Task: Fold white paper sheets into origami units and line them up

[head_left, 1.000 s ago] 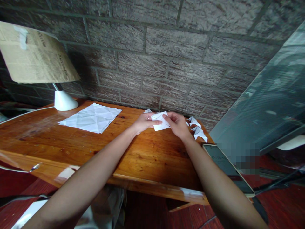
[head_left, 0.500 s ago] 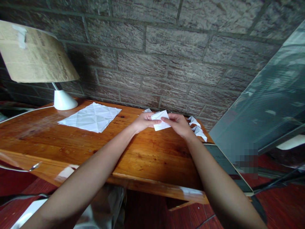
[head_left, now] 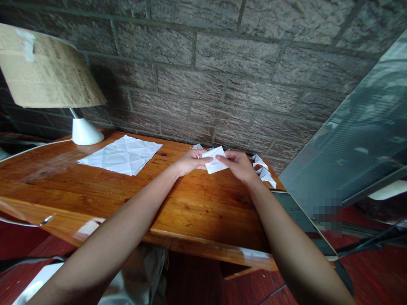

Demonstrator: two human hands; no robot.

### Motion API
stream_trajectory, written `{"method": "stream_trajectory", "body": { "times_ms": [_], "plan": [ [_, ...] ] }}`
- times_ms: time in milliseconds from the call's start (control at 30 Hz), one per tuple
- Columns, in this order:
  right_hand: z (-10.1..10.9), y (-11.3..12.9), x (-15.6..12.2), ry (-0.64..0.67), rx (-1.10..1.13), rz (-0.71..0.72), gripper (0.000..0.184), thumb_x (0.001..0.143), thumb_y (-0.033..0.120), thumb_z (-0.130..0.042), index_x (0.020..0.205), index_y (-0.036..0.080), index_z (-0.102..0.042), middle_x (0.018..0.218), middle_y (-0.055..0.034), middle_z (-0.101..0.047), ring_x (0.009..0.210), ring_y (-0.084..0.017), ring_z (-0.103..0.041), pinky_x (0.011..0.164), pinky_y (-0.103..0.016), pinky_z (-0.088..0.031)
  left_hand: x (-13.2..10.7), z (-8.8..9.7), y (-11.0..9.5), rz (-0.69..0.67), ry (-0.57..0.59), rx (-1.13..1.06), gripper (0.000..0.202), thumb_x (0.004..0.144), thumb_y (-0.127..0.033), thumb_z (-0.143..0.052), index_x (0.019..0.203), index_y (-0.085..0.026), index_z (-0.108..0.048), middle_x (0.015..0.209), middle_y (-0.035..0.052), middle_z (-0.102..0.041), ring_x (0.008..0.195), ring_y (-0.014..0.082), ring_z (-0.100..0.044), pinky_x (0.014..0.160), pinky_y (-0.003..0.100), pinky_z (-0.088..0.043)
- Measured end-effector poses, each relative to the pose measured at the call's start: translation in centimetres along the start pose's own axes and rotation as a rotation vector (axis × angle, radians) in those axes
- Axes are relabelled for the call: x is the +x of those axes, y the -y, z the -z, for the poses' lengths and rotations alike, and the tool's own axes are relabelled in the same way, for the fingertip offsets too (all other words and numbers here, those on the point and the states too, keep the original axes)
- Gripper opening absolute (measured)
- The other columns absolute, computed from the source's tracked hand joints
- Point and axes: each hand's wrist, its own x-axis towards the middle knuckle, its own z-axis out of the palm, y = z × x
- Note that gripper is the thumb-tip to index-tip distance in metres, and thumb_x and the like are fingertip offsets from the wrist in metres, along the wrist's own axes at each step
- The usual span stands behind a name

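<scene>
Both my hands meet over the far side of a wooden table (head_left: 197, 212). My left hand (head_left: 190, 162) and my right hand (head_left: 238, 166) pinch a small folded white paper piece (head_left: 215, 161) between their fingertips, held just above the tabletop. The paper's fold points upward. A ring shows on my left hand. Several small folded white paper pieces (head_left: 263, 170) lie on the table just right of my right hand, and one more folded scrap (head_left: 197, 146) sits behind my left hand.
A large creased white sheet (head_left: 122, 154) lies flat at the left. Behind it stands a white-based lamp (head_left: 83, 131) with a paper shade (head_left: 47, 74). A phone (head_left: 302, 222) rests at the table's right edge. A brick wall backs the table.
My hands and the folded paper stay almost in place; the fingers shift slightly on the paper, whose top point has risen a little.
</scene>
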Motion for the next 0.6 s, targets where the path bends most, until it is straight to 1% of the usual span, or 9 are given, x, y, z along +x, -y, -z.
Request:
{"method": "stream_trajectory", "body": {
  "times_ms": [133, 233, 367, 467, 600],
  "plan": [
    [-0.12, -0.10, 0.08, -0.030, -0.029, 0.002, 0.039, 0.071, 0.052, -0.075, 0.084, 0.016, -0.075, 0.080, -0.0039, -0.073, 0.067, -0.016, -0.060, 0.063, -0.028, -0.047, -0.09, -0.13, -0.22, -0.003, 0.002, 0.027, 0.049, 0.058, -0.039, -0.088, 0.097, -0.013, -0.072, 0.091, 0.0070, -0.072, 0.082, 0.0176, -0.068, 0.085, 0.039, -0.054],
    [-0.39, -0.13, 0.12, -0.059, -0.041, 0.015, 0.039, 0.070, 0.052, -0.075, 0.085, 0.017, -0.075, 0.081, -0.0042, -0.073, 0.067, -0.017, -0.060, 0.063, -0.028, -0.047, -0.18, -0.39, -0.31, -0.019, -0.025, 0.082, 0.049, 0.057, -0.037, -0.089, 0.096, -0.013, -0.071, 0.087, 0.0055, -0.071, 0.078, 0.0164, -0.067, 0.079, 0.036, -0.056],
    [-0.60, -0.10, 0.10, -0.077, -0.063, 0.028, 0.036, 0.071, 0.052, -0.075, 0.081, 0.017, -0.074, 0.075, -0.0034, -0.071, 0.064, -0.016, -0.058, 0.060, -0.028, -0.045, -0.19, -0.55, -0.23, -0.040, -0.061, 0.147, 0.046, 0.055, -0.036, -0.089, 0.089, -0.013, -0.070, 0.080, 0.0038, -0.069, 0.071, 0.0154, -0.065, 0.070, 0.032, -0.055],
    [-0.41, 0.09, -0.01, -0.039, -0.031, 0.007, 0.035, 0.071, 0.051, -0.075, 0.082, 0.017, -0.074, 0.077, -0.0027, -0.071, 0.066, -0.016, -0.059, 0.062, -0.027, -0.045, -0.14, -0.50, -0.13, -0.052, -0.046, 0.160, 0.045, 0.056, -0.038, -0.088, 0.088, -0.012, -0.070, 0.078, 0.0036, -0.069, 0.069, 0.0149, -0.064, 0.067, 0.030, -0.054],
    [0.20, 0.59, -0.25, 0.104, 0.055, -0.076, 0.036, 0.072, 0.047, -0.075, 0.091, 0.017, -0.076, 0.085, -0.0023, -0.073, 0.073, -0.016, -0.062, 0.066, -0.027, -0.047, -0.16, -0.46, -0.17, -0.051, -0.020, 0.142, 0.049, 0.057, -0.039, -0.088, 0.094, -0.013, -0.071, 0.080, 0.0037, -0.070, 0.070, 0.0151, -0.065, 0.068, 0.030, -0.054]
  ]
}}
